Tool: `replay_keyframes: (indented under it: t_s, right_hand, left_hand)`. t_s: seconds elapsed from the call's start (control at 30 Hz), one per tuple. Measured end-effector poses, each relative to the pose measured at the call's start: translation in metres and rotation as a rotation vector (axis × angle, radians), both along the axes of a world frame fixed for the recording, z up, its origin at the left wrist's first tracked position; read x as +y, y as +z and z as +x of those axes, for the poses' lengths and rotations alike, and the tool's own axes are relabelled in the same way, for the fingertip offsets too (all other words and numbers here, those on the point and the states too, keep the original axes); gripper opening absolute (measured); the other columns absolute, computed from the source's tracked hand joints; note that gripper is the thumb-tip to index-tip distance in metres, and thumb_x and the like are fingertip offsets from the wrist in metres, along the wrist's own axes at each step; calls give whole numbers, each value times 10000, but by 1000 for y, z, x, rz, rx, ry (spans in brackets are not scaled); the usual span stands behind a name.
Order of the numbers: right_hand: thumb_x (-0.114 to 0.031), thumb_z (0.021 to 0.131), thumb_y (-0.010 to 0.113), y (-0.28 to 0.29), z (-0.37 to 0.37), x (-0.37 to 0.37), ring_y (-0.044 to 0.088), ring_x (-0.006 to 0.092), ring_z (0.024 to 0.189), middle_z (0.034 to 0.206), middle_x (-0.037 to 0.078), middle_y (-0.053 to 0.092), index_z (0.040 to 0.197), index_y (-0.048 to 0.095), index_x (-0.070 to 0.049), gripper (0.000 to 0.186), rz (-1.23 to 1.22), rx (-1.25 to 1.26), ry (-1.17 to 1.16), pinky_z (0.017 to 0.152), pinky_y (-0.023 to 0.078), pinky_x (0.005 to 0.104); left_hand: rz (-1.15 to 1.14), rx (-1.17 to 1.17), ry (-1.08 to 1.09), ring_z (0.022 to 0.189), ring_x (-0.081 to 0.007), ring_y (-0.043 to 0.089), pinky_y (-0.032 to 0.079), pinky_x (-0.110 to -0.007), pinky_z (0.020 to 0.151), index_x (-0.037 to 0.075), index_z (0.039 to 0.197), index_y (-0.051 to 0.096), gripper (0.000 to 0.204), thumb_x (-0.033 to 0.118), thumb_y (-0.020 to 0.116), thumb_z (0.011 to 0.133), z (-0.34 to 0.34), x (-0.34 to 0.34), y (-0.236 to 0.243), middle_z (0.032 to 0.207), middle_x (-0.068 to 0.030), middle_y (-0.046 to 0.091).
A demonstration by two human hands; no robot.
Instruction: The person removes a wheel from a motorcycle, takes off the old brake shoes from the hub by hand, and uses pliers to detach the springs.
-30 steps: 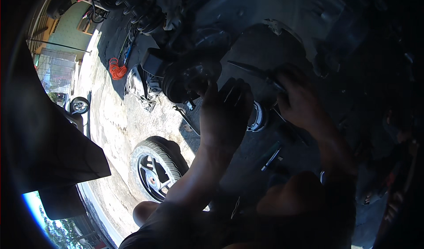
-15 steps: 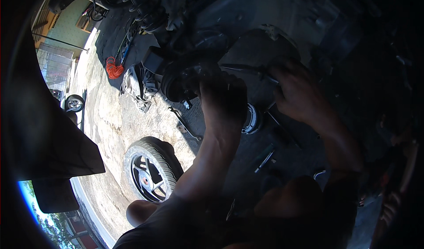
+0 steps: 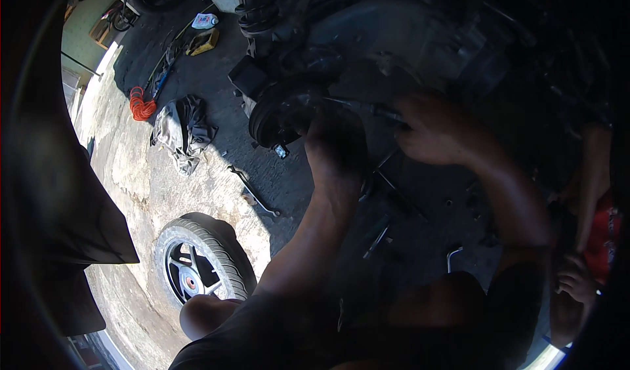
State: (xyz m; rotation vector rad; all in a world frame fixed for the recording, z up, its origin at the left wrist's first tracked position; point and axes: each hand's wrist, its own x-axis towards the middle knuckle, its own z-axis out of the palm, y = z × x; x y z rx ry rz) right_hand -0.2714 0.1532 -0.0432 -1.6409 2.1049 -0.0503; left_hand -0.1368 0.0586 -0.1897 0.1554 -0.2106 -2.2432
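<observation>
A dark round hub (image 3: pixel 266 117) hangs beneath a coil spring (image 3: pixel 256 12) on a vehicle. My left hand (image 3: pixel 331 140) is closed against the hub's right side, its fingers in shadow, so what they grip is hidden. Just to its right, my right hand (image 3: pixel 430 127) is closed on the handles of long-nosed pliers (image 3: pixel 357 105), whose jaws reach toward the hub above my left fingers. A small shiny piece (image 3: pixel 281 151) shows at the hub's lower edge. Thin rods (image 3: pixel 400 189) lie on the floor beneath my hands.
A detached wheel (image 3: pixel 213 258) lies lower left. Nearby are a wrench (image 3: pixel 256 196), a dark-and-grey cloth (image 3: pixel 187 130), orange cord (image 3: pixel 142 107) and a yellow container (image 3: pixel 202 42). A bent tool (image 3: pixel 451 255) lies right. A co-worker's hand (image 3: pixel 574 281) and red clothing (image 3: pixel 604 239) show at far right.
My right hand has moved slightly up and left with the pliers. My left hand stays at the hub. The view has shifted, and more of the co-worker shows at right.
</observation>
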Motion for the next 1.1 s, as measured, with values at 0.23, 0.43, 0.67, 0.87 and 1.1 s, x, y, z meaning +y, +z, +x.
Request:
replay_keyframes:
  t_s: [0.23,0.43,0.67,0.87,1.1]
  right_hand:
    - [-192,817,619,9,17,2,611,423,1054,1073,258,637,1152,608,37,407,-18,109,-2,941,495,466]
    - [-155,823,624,10,37,1,597,421,1127,1144,279,631,1206,589,73,447,-103,150,22,984,481,471]
    - [-115,822,616,8,34,2,584,420,1168,1215,287,613,1262,563,89,487,-139,55,1,1011,469,469]
    - [-87,791,615,-15,6,9,558,425,1194,1257,272,585,1287,541,57,522,-223,86,70,1026,453,476]
    - [-105,795,599,3,14,-1,562,420,1179,1233,268,593,1276,543,50,508,-63,33,69,1020,456,471]
  left_hand:
    - [219,-67,24,949,-135,551,429,-281,896,107,994,581,167,237,488,1042,-4,7,12,964,-22,573]
    - [257,101,-40,1087,-152,565,445,-324,1011,165,1181,533,230,83,570,970,7,-2,2,1149,-16,583]
    - [175,-118,14,1059,-186,546,414,-289,985,85,1091,581,161,147,468,996,6,4,17,1054,-48,580]
    - [149,-71,15,1061,-168,545,407,-290,1000,101,1083,584,163,179,454,1024,1,3,5,1064,-40,582]
    - [161,-49,30,1110,-138,561,443,-312,1021,158,1199,523,295,139,664,941,9,-2,-2,1174,-15,583]
